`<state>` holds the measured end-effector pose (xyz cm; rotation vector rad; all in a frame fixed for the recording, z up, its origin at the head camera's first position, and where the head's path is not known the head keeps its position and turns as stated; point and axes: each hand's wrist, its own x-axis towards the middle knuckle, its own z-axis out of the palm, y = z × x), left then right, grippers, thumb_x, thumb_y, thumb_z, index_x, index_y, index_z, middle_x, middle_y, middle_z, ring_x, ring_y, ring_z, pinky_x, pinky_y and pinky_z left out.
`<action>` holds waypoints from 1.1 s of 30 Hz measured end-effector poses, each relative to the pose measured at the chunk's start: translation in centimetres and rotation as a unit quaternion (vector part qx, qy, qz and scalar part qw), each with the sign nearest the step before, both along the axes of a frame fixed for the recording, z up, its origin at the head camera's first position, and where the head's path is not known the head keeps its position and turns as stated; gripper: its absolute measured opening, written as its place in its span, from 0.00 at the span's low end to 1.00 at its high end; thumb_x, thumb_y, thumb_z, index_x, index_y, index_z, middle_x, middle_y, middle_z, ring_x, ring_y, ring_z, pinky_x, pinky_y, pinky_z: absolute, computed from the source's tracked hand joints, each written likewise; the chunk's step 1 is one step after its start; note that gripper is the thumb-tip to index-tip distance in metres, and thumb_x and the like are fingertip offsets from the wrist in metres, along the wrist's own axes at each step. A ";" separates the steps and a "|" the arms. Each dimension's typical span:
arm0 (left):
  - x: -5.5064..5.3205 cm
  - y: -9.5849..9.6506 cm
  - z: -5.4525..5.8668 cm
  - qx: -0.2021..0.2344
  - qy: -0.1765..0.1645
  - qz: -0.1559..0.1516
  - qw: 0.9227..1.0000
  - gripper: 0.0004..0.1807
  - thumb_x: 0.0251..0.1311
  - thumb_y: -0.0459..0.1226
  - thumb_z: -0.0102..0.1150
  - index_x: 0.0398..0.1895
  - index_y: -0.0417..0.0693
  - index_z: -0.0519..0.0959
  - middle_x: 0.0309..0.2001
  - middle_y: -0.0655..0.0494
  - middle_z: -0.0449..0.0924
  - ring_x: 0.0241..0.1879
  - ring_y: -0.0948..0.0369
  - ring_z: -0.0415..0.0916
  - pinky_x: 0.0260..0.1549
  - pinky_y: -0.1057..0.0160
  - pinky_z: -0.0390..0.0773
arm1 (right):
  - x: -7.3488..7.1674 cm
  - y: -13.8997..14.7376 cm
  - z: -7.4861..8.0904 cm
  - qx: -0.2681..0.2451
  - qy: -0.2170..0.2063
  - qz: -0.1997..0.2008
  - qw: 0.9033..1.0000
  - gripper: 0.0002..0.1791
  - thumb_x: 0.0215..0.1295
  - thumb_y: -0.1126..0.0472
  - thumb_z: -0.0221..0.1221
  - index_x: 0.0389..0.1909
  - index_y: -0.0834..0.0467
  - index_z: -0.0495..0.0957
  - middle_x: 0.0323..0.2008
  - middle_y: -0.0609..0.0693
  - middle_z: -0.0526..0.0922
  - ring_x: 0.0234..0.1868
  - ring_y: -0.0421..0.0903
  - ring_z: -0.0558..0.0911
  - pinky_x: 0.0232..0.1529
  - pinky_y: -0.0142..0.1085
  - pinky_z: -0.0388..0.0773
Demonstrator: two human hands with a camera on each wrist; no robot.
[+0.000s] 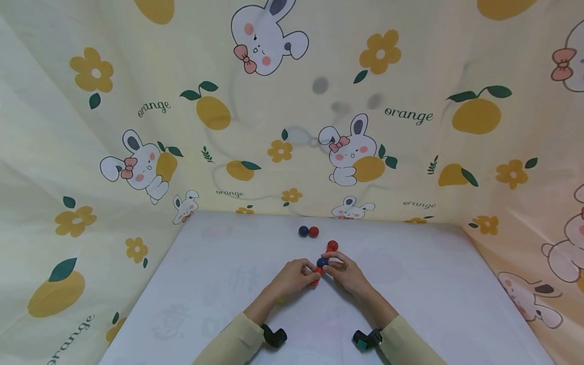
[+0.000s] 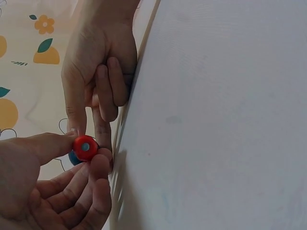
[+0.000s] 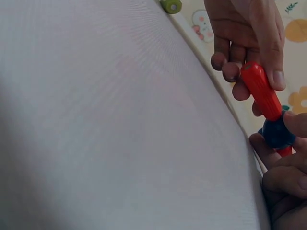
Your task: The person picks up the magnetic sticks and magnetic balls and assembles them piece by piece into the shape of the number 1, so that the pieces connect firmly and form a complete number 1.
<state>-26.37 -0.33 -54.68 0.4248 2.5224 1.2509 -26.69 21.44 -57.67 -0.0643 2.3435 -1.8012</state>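
My left hand (image 1: pixel 293 276) pinches a red rod (image 3: pixel 261 91) between thumb and fingers, and its end shows a small metallic disc in the left wrist view. At the rod's other end is a dark blue ball (image 3: pixel 278 132), gripped by the thumb and fingers of my right hand (image 1: pixel 349 274). A second red rod (image 3: pixel 285 151) shows beyond the blue ball, partly hidden by the right fingers. In the head view, a red ball (image 1: pixel 332 246) stands at the far end of this line of joined pieces.
Behind the hands, another dark blue ball (image 1: pixel 303 231) and a red ball (image 1: pixel 314 231) lie side by side on the white table (image 1: pixel 410 284). A small green piece (image 3: pixel 171 5) lies near the left forearm. A printed curtain (image 1: pixel 292 101) rises behind the table.
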 end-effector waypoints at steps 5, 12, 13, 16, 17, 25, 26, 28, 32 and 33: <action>0.1 0.0 0.2 0.009 0.002 -0.002 1.000 0.13 0.73 0.45 0.69 0.50 0.47 0.85 0.31 0.61 0.87 0.35 0.64 0.82 0.50 0.50 0.82 | 0.0 0.1 -0.1 0.007 0.015 0.007 1.000 0.22 0.75 0.58 0.67 0.67 0.51 0.81 0.60 0.56 0.86 0.54 0.50 0.83 0.47 0.39 0.72; 0.1 0.1 0.2 0.000 -0.003 0.007 1.000 0.14 0.73 0.47 0.68 0.51 0.48 0.86 0.32 0.62 0.86 0.35 0.64 0.81 0.48 0.53 0.83 | 0.1 -0.2 -0.1 0.036 0.030 -0.003 0.999 0.20 0.75 0.59 0.67 0.66 0.50 0.82 0.57 0.55 0.85 0.57 0.54 0.84 0.56 0.48 0.78; 0.0 0.1 0.3 -0.001 -0.004 0.007 1.000 0.14 0.73 0.47 0.68 0.51 0.48 0.86 0.32 0.62 0.86 0.36 0.63 0.81 0.48 0.53 0.83 | 0.1 -0.3 -0.1 0.039 0.030 -0.004 0.999 0.20 0.75 0.59 0.67 0.66 0.50 0.82 0.56 0.55 0.86 0.57 0.54 0.85 0.56 0.48 0.79; 0.1 0.0 0.3 -0.001 -0.003 0.004 1.000 0.14 0.73 0.47 0.69 0.51 0.47 0.86 0.33 0.61 0.86 0.36 0.63 0.80 0.48 0.52 0.82 | 0.0 -0.2 -0.1 0.039 0.025 -0.005 0.999 0.19 0.75 0.59 0.67 0.65 0.49 0.83 0.54 0.53 0.86 0.55 0.54 0.84 0.52 0.45 0.79; 0.0 -0.1 0.2 -0.001 -0.003 0.002 1.000 0.14 0.73 0.47 0.68 0.51 0.47 0.86 0.33 0.61 0.86 0.36 0.63 0.80 0.48 0.52 0.82 | 0.0 -0.2 -0.1 0.038 0.024 -0.004 0.999 0.19 0.75 0.59 0.67 0.64 0.48 0.83 0.54 0.53 0.86 0.55 0.54 0.84 0.51 0.44 0.79; 0.1 -0.4 0.4 -0.007 -0.003 -0.006 1.000 0.15 0.74 0.48 0.67 0.52 0.49 0.86 0.36 0.61 0.86 0.40 0.61 0.81 0.49 0.50 0.83 | 0.0 0.0 0.0 0.028 0.017 0.006 0.999 0.20 0.74 0.59 0.68 0.65 0.48 0.82 0.60 0.55 0.83 0.60 0.55 0.82 0.52 0.45 0.81; 0.0 -0.5 0.5 -0.008 -0.004 -0.007 1.000 0.14 0.75 0.48 0.66 0.52 0.49 0.86 0.36 0.60 0.86 0.41 0.61 0.80 0.49 0.50 0.83 | 0.0 0.0 0.0 0.027 0.016 0.006 0.999 0.20 0.74 0.58 0.68 0.65 0.47 0.82 0.61 0.55 0.83 0.60 0.56 0.82 0.53 0.45 0.82; 0.0 -0.6 0.6 -0.013 -0.002 -0.007 1.000 0.15 0.75 0.49 0.65 0.52 0.50 0.87 0.38 0.60 0.86 0.42 0.60 0.80 0.49 0.51 0.83 | 0.0 0.0 0.1 0.026 0.014 0.007 1.000 0.20 0.75 0.58 0.68 0.65 0.47 0.82 0.62 0.56 0.82 0.61 0.56 0.81 0.54 0.45 0.82; -0.4 -1.0 0.9 -0.023 0.000 0.000 1.000 0.14 0.76 0.50 0.64 0.52 0.51 0.87 0.39 0.60 0.85 0.42 0.61 0.79 0.51 0.51 0.83 | 0.1 -0.1 0.2 0.028 0.015 0.006 0.999 0.20 0.74 0.59 0.68 0.65 0.48 0.82 0.62 0.56 0.82 0.61 0.56 0.81 0.55 0.45 0.82; -0.5 -1.1 1.0 -0.024 0.002 0.001 1.000 0.14 0.76 0.49 0.64 0.52 0.52 0.87 0.38 0.60 0.85 0.41 0.61 0.79 0.51 0.51 0.82 | 0.1 0.0 0.2 0.028 0.015 0.006 0.999 0.20 0.75 0.59 0.68 0.65 0.48 0.82 0.61 0.55 0.82 0.60 0.56 0.81 0.55 0.45 0.82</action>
